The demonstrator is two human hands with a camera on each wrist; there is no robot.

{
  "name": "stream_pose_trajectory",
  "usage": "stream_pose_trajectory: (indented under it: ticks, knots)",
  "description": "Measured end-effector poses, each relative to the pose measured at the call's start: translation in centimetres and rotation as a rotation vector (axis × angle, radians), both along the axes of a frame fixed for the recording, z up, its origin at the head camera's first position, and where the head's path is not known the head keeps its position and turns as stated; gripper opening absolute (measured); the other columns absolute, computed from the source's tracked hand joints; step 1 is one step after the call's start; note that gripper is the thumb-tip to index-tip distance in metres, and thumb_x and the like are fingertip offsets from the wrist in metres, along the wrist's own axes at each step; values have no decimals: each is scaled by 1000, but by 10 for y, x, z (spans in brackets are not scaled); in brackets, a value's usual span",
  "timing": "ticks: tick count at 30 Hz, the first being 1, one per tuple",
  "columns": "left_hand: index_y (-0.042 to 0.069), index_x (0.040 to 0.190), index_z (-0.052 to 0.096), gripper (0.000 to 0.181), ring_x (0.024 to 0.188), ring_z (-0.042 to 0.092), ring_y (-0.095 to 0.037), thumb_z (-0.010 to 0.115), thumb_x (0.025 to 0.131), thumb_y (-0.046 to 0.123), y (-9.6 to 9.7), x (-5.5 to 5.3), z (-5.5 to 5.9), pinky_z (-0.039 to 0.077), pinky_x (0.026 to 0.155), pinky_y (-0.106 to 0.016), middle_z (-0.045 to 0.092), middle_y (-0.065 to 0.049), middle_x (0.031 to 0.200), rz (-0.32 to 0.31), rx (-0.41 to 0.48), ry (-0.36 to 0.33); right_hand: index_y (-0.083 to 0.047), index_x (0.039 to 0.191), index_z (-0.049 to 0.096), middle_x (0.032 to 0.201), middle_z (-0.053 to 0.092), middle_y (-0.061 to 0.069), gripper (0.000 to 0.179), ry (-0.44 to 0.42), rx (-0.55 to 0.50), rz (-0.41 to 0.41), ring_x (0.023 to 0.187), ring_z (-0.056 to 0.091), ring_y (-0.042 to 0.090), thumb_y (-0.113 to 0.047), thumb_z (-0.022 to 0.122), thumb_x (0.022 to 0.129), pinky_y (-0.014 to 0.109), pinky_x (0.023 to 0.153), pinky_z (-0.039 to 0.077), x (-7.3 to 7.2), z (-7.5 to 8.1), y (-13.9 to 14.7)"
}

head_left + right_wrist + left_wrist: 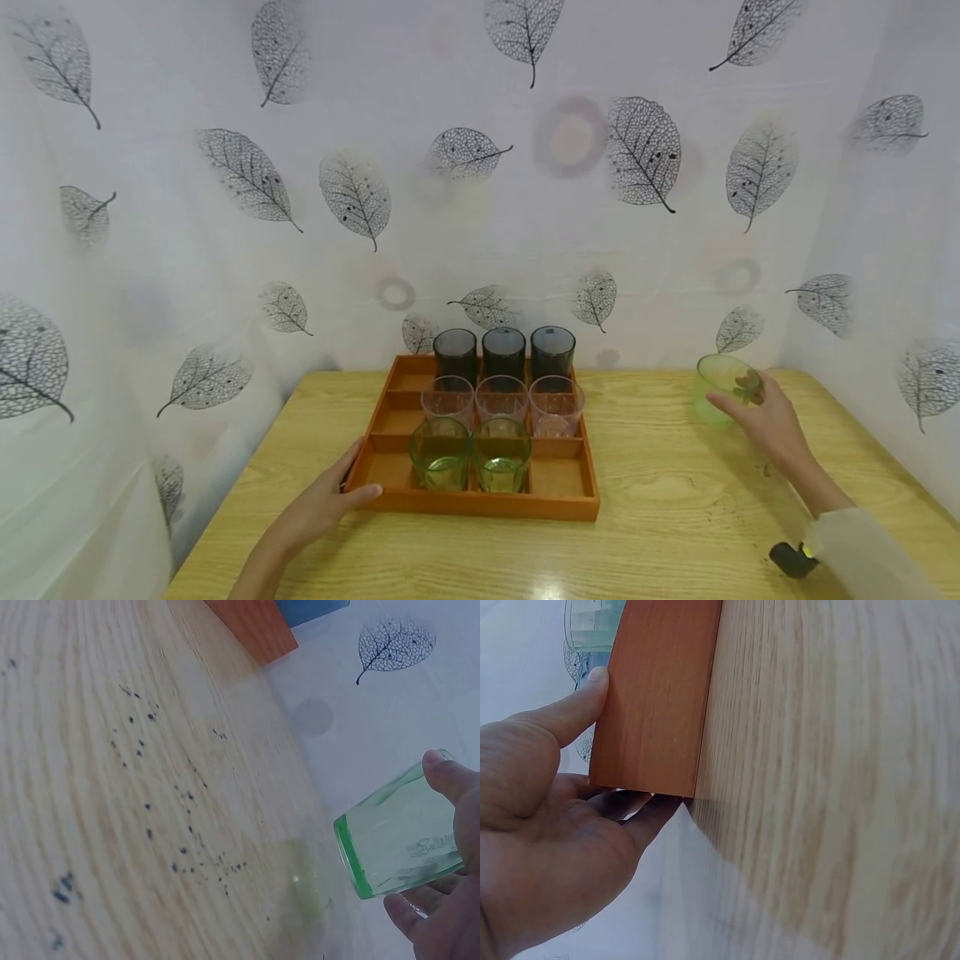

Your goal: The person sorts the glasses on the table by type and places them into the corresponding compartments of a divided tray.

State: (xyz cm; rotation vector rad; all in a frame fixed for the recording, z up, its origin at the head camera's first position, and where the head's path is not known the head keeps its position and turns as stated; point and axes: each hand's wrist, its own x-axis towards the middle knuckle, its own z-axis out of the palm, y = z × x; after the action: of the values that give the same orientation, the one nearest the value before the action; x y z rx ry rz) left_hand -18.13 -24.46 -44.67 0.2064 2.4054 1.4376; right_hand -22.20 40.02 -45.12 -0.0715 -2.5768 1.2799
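Note:
At the right of the table, my right hand [772, 421] grips a pale green glass [716, 392], thumb on one side and fingers on the other. In the right wrist view this glass [405, 832] is tilted, its thick green base toward the tabletop. My left hand [318, 504] holds the front left corner of a wooden tray [487, 502], thumb on the front and fingers along the left side. Two green glasses [501, 454] stand in the tray's front row, at left and middle. The front right part of the tray is bare wood.
Behind the green glasses stand three clear pinkish glasses [555, 408], then three dark grey glasses [504, 354] in the back row. A small black object [792, 560] shows by the right sleeve. A leaf-printed curtain [480, 208] surrounds the wooden table [660, 500].

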Motion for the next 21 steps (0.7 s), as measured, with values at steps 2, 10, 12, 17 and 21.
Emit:
stream_pose_trajectory:
  ticks: [2,10,12,17,21]
  knots:
    - [0,165,3,93,151,17,-50,65,103,31,0,0,0,24,117,-67,5,-27,169,1,-1,3,9,161,7,154,31,41,97,1,4,20,137,30,66,-40,66,102,77,102,32,6,2,-3]
    - [-1,165,3,92,151,13,-51,65,104,30,1,0,1,22,117,-68,5,-27,169,-2,-16,5,9,161,14,149,42,38,93,31,57,65,131,43,55,-35,70,101,0,79,36,27,9,-20]
    - [-1,165,3,92,151,14,-51,65,104,30,1,0,1,23,117,-67,5,-28,169,-2,-13,6,11,160,17,147,43,38,92,43,53,69,130,44,54,-33,71,100,-2,79,34,31,10,-25]
    - [-2,164,3,92,151,17,-51,64,104,29,1,1,2,25,117,-67,5,-28,168,-4,-7,2,13,157,22,142,48,38,89,59,55,77,127,47,53,-30,73,99,-1,80,37,41,12,-35]
    - [-2,164,3,91,151,16,-52,64,105,30,2,0,2,25,116,-68,5,-29,168,-6,-19,4,13,157,23,141,49,37,87,68,56,92,126,49,51,-27,74,99,0,82,38,48,12,-41]
